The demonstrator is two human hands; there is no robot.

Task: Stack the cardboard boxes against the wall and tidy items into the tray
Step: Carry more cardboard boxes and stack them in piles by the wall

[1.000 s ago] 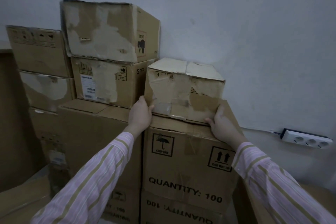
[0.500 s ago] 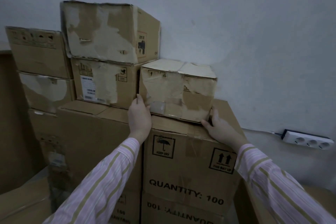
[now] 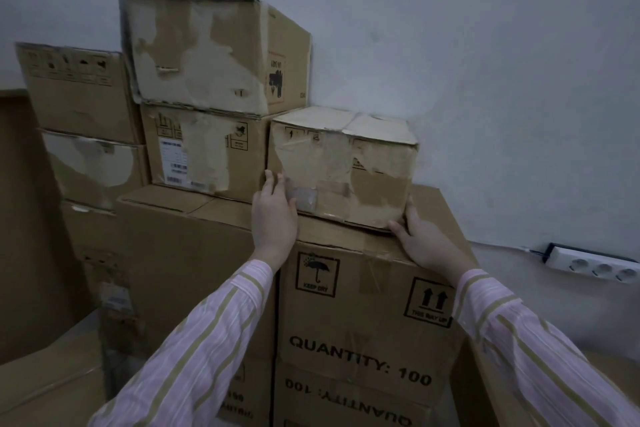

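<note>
Fingers of the left hand (image 3: 273,215): straight, held close together, laid flat on the lower left of the front face of the small box (image 3: 346,166). Nothing is gripped – contact reads as a push.

Fingers of the right hand (image 3: 426,243): spread about the box's lower right front corner, one finger lying along the bottom edge and another rising beside the right edge. No curl round the cardboard can be seen; how far they reach under the edge cannot be told.

Small box: worn, with torn paper and tape across the front. It is seated on top of the large box (image 3: 363,322) printed "QUANTITY: 100", towards that box's rear. Its long axis is judged to run left to right, roughly along the wall (image 3: 485,80).

Key relation – the box lies straight ahead of both hands, and the wall lies straight beyond the box. Both hands are in contact, so neither is the nearer; the left is placed squarely on the face and the right at the corner. Any further seating would be a forward push, with the right hand suited to squaring the corner.

Whether the rear of the box touches the wall is hidden. Its left side is just beside the labelled box (image 3: 204,152) of the neighbouring stack; contact cannot be told.

Further out: a torn box (image 3: 197,52) on top of that stack, striped sleeves (image 3: 194,340), and a white power strip (image 3: 595,267) low by the wall. No tray is in view.
</note>
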